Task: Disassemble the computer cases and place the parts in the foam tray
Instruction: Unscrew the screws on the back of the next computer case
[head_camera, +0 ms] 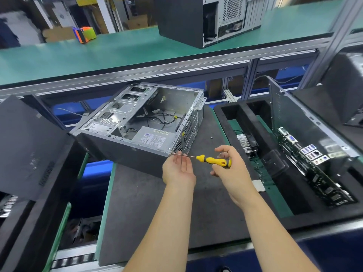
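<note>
While the right hand [228,167] fingers wrap the rubbery yellow-black screwdriver [212,160] | left hand [178,169] cupped palm-up, relaxed, under its thin shaft | tip at the open steel computer case [137,122] corner, screw too tiny to see | case on dark worktop [149,203] mat | black foam tray [222,114] just right, edge cut off.

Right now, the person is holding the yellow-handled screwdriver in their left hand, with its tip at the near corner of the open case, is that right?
Not quite: the head view shows the right hand gripping the yellow-handled screwdriver. The left hand lies open, palm up, under the shaft. The tip is indeed at the near corner of the open case.
</note>
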### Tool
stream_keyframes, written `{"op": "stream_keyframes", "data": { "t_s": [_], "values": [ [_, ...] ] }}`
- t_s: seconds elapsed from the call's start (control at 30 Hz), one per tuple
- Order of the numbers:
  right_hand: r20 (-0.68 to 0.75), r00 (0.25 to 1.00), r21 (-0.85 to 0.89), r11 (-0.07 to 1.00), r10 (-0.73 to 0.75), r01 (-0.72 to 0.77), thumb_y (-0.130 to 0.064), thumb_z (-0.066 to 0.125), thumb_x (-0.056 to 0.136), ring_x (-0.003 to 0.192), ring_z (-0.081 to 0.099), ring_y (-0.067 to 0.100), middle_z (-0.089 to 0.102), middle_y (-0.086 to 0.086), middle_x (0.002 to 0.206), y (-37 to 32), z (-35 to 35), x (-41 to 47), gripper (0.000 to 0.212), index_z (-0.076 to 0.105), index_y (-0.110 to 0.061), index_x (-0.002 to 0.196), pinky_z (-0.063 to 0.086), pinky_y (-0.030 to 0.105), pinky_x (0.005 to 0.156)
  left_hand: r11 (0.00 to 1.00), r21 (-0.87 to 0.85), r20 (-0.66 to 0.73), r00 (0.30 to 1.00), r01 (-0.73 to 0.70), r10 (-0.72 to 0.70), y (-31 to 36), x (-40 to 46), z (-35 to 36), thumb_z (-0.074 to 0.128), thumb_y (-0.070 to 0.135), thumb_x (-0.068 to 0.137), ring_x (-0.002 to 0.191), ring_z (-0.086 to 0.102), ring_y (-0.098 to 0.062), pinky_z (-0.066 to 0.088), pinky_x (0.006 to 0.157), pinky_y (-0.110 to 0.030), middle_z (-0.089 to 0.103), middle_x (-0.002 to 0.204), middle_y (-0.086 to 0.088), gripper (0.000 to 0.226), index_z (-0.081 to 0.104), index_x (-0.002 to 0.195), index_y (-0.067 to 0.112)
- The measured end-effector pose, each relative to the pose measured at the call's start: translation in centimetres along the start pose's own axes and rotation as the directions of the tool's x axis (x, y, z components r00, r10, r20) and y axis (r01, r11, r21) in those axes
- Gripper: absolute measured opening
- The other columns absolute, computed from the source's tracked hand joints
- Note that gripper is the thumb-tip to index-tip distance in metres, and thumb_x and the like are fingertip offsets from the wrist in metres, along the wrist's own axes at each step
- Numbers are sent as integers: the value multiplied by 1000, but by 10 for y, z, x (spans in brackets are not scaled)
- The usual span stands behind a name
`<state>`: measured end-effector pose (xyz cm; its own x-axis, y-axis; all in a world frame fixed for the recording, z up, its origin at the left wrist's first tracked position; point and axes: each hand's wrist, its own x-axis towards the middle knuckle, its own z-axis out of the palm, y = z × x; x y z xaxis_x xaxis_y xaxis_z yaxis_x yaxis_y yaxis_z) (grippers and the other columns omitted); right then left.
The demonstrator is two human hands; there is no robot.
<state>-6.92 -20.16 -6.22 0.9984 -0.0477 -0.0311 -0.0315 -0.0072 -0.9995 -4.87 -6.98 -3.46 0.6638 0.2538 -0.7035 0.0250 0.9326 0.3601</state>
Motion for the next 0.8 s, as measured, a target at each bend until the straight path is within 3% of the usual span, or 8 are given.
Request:
{"op": "stream_keyframes", "data": {
  "t_s": [0.1,0.17,0.23,0.37,0.5,0.57,0.67,0.8],
  "values": [
    [-19,995,11,995,99,-99,-28,62,98,62,59,8,58,-1,100,-1,3,1,9,56,-26,104,54,29,54,1000,-6,3,1000,1,-1,0,0,0,52,8,102,79,62,-16,52,98,-30,66,93,-4,13,64,104,3],
    [-58,989,-53,989,137,-140,-37,48,103,47,51,14,59,-1,75,1,4,3,23,56,-18,94,46,30,45,1000,8,-6,1000,-6,6,-1,-1,1,54,8,100,77,62,-16,52,95,-29,65,90,-3,12,63,107,4],
    [-75,994,-108,990,84,-91,-33,46,103,44,45,16,51,-7,58,1,4,5,27,56,-15,87,42,33,47,999,36,-24,1000,-17,18,-2,0,2,57,9,100,78,63,-14,51,98,-29,65,87,-2,9,64,100,5],
    [-78,996,-165,986,-35,22,-18,55,99,59,53,12,63,-7,84,2,0,4,14,57,-29,90,49,29,56,999,52,-46,999,-11,14,-1,1,5,59,12,100,87,63,-14,49,98,-29,66,88,-1,14,64,88,6],
    [-10,999,-106,994,-32,30,-3,59,93,66,59,14,55,-1,102,2,-4,2,39,58,-43,91,51,17,59,999,39,-49,999,-11,13,-1,4,5,59,11,100,85,63,-12,49,96,-29,66,90,0,10,63,106,5],
    [21,999,-106,994,-31,33,1,60,90,63,61,7,54,-4,100,3,-6,2,41,58,-40,94,56,25,63,999,37,-49,999,-13,15,-2,6,5,60,12,100,89,63,-13,49,99,-29,66,90,0,10,63,107,6],
    [0,999,-62,997,44,-44,-21,62,96,61,61,7,59,-4,96,1,-3,4,8,58,-27,98,59,34,61,1000,25,-50,999,-13,14,-3,8,6,61,14,100,83,62,-11,49,103,-30,65,86,1,6,62,99,8],
    [-97,986,-158,976,138,-152,-31,42,102,44,48,11,57,3,68,3,1,9,27,55,-17,84,41,29,45,1000,4,-61,998,-9,10,-2,9,6,62,15,101,77,61,-11,50,101,-29,65,86,1,7,63,97,9]
  ]
}}
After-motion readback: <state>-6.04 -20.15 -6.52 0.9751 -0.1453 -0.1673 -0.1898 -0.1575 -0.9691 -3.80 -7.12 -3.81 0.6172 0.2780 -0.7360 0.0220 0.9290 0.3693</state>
